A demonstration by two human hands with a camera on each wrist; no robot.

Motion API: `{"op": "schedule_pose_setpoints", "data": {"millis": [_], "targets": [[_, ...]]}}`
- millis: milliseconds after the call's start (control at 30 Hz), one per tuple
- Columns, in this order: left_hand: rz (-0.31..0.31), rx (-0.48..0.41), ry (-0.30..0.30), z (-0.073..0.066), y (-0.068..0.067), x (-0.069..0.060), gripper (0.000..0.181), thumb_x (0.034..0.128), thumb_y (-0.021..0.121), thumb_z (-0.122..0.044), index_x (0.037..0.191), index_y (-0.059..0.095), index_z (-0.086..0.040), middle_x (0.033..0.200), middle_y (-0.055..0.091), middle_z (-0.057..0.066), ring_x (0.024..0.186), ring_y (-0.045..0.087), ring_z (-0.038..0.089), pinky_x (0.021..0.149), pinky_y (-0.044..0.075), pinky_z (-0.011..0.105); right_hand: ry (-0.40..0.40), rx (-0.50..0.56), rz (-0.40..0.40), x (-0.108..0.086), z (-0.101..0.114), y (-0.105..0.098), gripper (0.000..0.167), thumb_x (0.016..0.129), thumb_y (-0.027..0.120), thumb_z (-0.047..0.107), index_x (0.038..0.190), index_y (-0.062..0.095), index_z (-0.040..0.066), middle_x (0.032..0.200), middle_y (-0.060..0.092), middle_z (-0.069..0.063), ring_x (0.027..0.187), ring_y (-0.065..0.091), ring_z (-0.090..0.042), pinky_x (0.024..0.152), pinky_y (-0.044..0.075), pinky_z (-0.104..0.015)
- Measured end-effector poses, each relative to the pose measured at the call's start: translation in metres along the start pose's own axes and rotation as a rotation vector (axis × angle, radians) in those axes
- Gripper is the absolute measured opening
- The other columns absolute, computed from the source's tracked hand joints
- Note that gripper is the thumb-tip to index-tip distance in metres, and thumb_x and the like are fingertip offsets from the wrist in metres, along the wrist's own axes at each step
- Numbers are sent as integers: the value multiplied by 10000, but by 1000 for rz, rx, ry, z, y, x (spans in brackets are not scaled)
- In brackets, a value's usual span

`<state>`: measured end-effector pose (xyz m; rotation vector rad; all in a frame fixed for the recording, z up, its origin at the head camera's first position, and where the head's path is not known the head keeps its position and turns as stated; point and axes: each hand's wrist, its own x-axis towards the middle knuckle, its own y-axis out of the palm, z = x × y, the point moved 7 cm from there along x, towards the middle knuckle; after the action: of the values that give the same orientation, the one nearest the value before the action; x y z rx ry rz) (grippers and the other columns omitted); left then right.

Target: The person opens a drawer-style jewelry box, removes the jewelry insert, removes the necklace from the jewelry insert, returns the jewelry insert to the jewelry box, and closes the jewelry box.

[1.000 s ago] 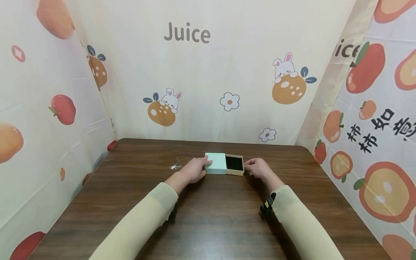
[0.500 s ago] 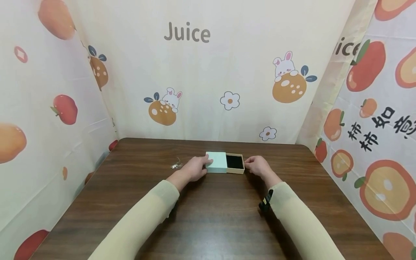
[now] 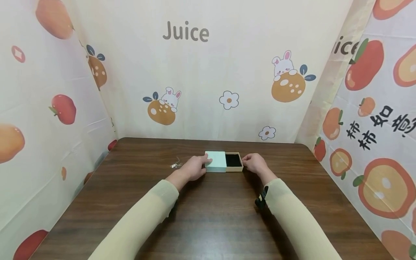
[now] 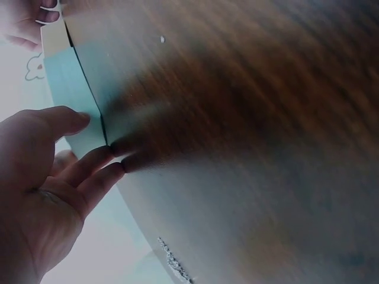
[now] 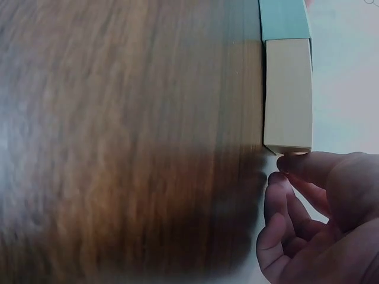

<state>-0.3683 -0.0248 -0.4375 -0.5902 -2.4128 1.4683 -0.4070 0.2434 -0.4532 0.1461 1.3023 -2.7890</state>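
Note:
A pale teal sliding gift box stands near the table's back edge, its sleeve (image 3: 216, 161) on the left and its cream drawer (image 5: 288, 94) partly out to the right. Black lining shows inside the drawer. My left hand (image 3: 194, 168) grips the sleeve's left end, thumb along the front side (image 4: 71, 115) and fingers round the end. At the drawer's outer end, my right hand (image 3: 256, 164) has thumb and forefinger tips together against it; whatever is between the tips is hidden. Left of the left hand lies a small silvery chain, apparently a necklace (image 3: 176, 165).
The dark wooden table (image 3: 208, 216) reaches toward me. Fruit-printed curtains (image 3: 201, 72) hang behind it and along both sides. A black strap device (image 3: 261, 197) sits at the right wrist.
Right hand and drawer end have shifted very slightly left, and the drawer sits a little straighter in the sleeve. Left hand and chain stay in place.

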Motion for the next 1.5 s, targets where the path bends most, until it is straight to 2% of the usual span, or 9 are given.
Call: {"op": "schedule_pose_setpoints", "data": {"millis": [467, 967, 1500], "targets": [[3, 2, -23, 0, 1, 0, 533, 1095, 645, -80, 1617, 562, -148, 1765, 378, 163, 1618, 433, 323, 1297, 415, 470, 4, 48, -27, -5, 6, 5, 208, 1070, 677, 159, 1123, 809, 7, 982, 734, -117, 812, 678, -202, 698, 495, -280], [-12, -7, -21, 1, 2, 2, 545, 1080, 668, -69, 1610, 568, -145, 1761, 391, 155, 1614, 439, 325, 1290, 425, 476, 5, 15, -43, -5, 8, 10, 217, 1072, 663, 164, 1117, 816, 17, 930, 732, -100, 825, 675, -208, 752, 523, -326], [-29, -2, 0, -2, 1, -1, 532, 1076, 655, -51, 1598, 585, -125, 1750, 409, 168, 1593, 469, 338, 1269, 454, 476, 26, -4, -22, -7, 11, 12, 232, 1088, 637, 165, 1123, 815, 20, 996, 736, -119, 889, 655, -243, 788, 542, -347]]}}
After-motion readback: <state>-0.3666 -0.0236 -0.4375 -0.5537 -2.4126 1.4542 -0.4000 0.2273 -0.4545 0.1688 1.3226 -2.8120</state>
